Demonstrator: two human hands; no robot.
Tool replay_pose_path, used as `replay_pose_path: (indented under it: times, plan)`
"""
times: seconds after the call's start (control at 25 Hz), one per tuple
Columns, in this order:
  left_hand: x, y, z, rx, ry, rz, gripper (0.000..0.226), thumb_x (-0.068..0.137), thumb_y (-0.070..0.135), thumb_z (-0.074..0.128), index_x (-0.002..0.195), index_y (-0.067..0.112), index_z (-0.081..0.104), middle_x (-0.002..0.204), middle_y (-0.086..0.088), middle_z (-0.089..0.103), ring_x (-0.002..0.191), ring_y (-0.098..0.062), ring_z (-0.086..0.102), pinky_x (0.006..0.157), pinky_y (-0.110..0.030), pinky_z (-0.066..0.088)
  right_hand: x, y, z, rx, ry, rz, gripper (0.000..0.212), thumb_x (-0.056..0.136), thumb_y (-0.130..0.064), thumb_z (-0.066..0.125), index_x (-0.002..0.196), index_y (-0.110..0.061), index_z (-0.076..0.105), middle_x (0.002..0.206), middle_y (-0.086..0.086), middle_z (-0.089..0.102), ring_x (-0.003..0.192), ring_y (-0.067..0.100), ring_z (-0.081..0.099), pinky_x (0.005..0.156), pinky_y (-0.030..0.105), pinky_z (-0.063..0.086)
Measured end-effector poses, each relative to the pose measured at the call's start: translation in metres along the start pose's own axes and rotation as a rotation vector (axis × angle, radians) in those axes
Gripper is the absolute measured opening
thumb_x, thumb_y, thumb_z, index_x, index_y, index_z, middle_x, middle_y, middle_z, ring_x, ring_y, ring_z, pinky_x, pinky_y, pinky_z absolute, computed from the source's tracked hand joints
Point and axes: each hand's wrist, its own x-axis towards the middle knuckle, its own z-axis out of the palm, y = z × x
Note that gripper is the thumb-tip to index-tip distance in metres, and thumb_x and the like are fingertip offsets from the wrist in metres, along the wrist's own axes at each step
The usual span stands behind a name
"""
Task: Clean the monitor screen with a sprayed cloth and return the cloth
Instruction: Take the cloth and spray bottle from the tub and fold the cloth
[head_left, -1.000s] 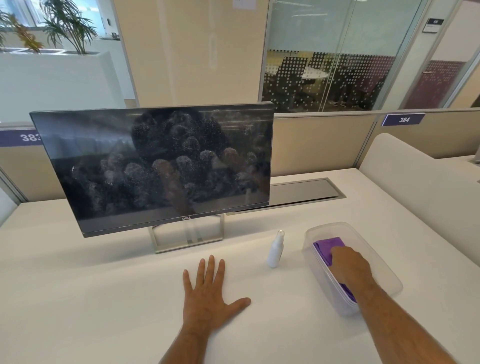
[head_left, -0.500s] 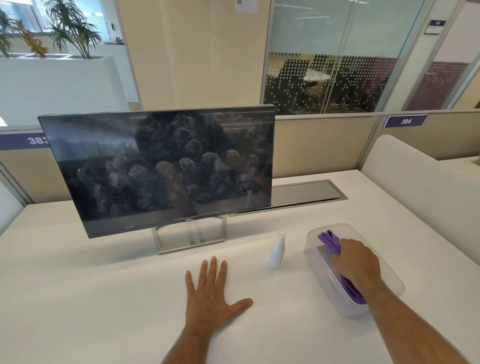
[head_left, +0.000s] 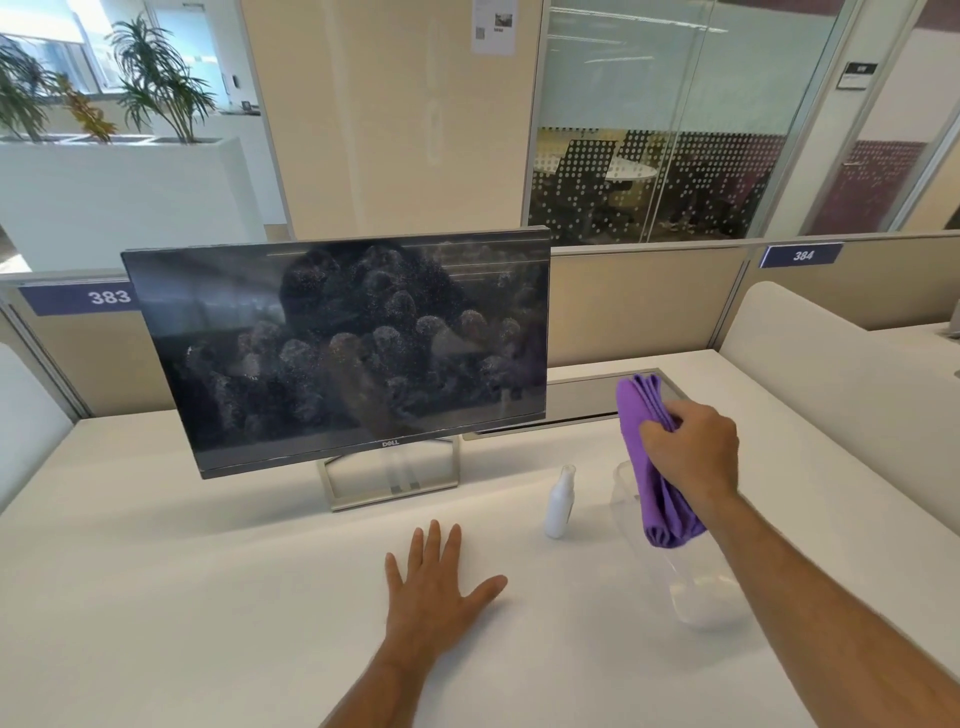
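One monitor stands on the white worktop, its dark screen covered in pale smudges and specks, tilted a little with its left side higher in the view. One purple cloth hangs bunched in the right hand, whose fingers are closed around its middle; the cloth's top end stands above the fist and its folded lower end dangles over one clear plastic tub that sits on the worktop near the right edge. The cloth is clear of the tub and well apart from the screen. One small white spray bottle stands upright just left of the tub, between it and the monitor's stand. The left hand lies flat on the worktop, palm down, fingers spread and holding nothing, in front of the stand. Two number plates on the partition behind read 383 and 384.
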Motion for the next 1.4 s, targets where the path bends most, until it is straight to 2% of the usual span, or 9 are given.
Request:
replay_pose_path:
  times: [0.08,0.2,0.36,0.6,0.72,0.84,1.0,1.16,1.4]
  plan:
    - [-0.005,0.008,-0.013,-0.134,0.040,0.000,0.099,0.081,0.088,0.027,0.160,0.031,0.009,0.169,0.004,0.000,0.156,-0.019,-0.004,0.124,-0.052,0.000,-0.009,-0.024,0.006,0.064,0.003,-0.062,0.023,0.077,-0.016,0.062,0.059,-0.008,0.051,0.053,0.006,0.049,0.050,0.024,0.043,0.046,0.030,0.034]
    - [-0.009,0.027,-0.039,-0.459,0.204,0.012,0.082,0.085,0.077,0.048,0.151,0.029,0.037,0.159,0.008,0.035,0.147,-0.016,0.029,0.120,-0.041,0.029,-0.032,-0.059,0.024,0.154,-0.046,-0.133,0.023,0.077,-0.024,0.060,0.058,-0.012,0.051,0.054,0.004,0.050,0.051,0.021,0.044,0.046,0.029,0.034]
    - [-0.021,0.044,-0.066,-0.942,0.335,-0.009,0.041,0.089,0.056,0.064,0.122,0.031,0.061,0.122,0.015,0.064,0.104,-0.008,0.062,0.079,-0.013,0.051,-0.076,-0.087,0.063,0.166,-0.188,-0.159,0.016,0.087,-0.033,0.069,0.088,-0.017,0.068,0.081,-0.002,0.065,0.063,0.014,0.058,0.050,0.015,0.045]
    - [-0.045,0.025,-0.076,-1.346,0.230,-0.088,0.025,0.100,0.041,0.057,0.109,0.022,0.070,0.100,0.004,0.075,0.089,-0.023,0.075,0.074,-0.037,0.064,-0.136,-0.105,0.111,0.194,-0.382,-0.134,0.028,0.088,-0.041,0.070,0.110,-0.024,0.072,0.095,-0.010,0.066,0.069,0.010,0.060,0.057,0.006,0.041]
    - [-0.052,0.007,-0.072,-1.380,0.199,-0.148,0.025,0.099,0.039,0.059,0.106,0.019,0.072,0.100,-0.001,0.077,0.093,-0.025,0.074,0.081,-0.042,0.063,-0.151,-0.110,0.122,0.251,-0.516,-0.111,0.026,0.090,-0.036,0.070,0.112,-0.022,0.074,0.101,-0.006,0.074,0.079,0.013,0.065,0.064,0.016,0.053]
    - [-0.056,-0.008,-0.068,-1.383,0.185,-0.176,0.020,0.097,0.034,0.065,0.104,0.018,0.074,0.098,-0.003,0.077,0.091,-0.024,0.075,0.079,-0.043,0.063,-0.158,-0.111,0.127,0.258,-0.592,-0.102,0.014,0.090,-0.026,0.068,0.098,-0.020,0.077,0.086,-0.006,0.072,0.077,0.014,0.066,0.069,0.032,0.061]
    - [-0.059,-0.020,-0.063,-1.388,0.161,-0.213,0.013,0.094,0.023,0.068,0.104,0.018,0.073,0.096,-0.002,0.078,0.086,-0.021,0.076,0.069,-0.036,0.064,-0.164,-0.109,0.131,0.301,-0.688,-0.009,0.013,0.092,-0.020,0.066,0.100,-0.024,0.076,0.085,-0.008,0.073,0.078,0.012,0.068,0.064,0.024,0.058]
    - [-0.056,-0.029,-0.056,-1.290,0.139,-0.207,0.019,0.088,0.021,0.075,0.106,0.021,0.073,0.097,0.003,0.078,0.090,-0.018,0.075,0.078,-0.038,0.064,-0.165,-0.104,0.131,0.374,-0.729,0.085,0.026,0.087,-0.008,0.063,0.087,-0.031,0.075,0.081,-0.005,0.077,0.078,0.015,0.073,0.075,0.036,0.063]
    - [-0.050,-0.048,-0.048,-1.218,0.191,-0.316,0.030,0.086,-0.003,0.059,0.097,0.021,0.073,0.089,0.005,0.077,0.085,-0.018,0.074,0.071,-0.033,0.063,-0.157,-0.086,0.129,0.375,-0.712,0.228,0.029,0.087,-0.005,0.056,0.079,-0.029,0.069,0.084,0.001,0.076,0.083,0.025,0.072,0.080,0.044,0.059]
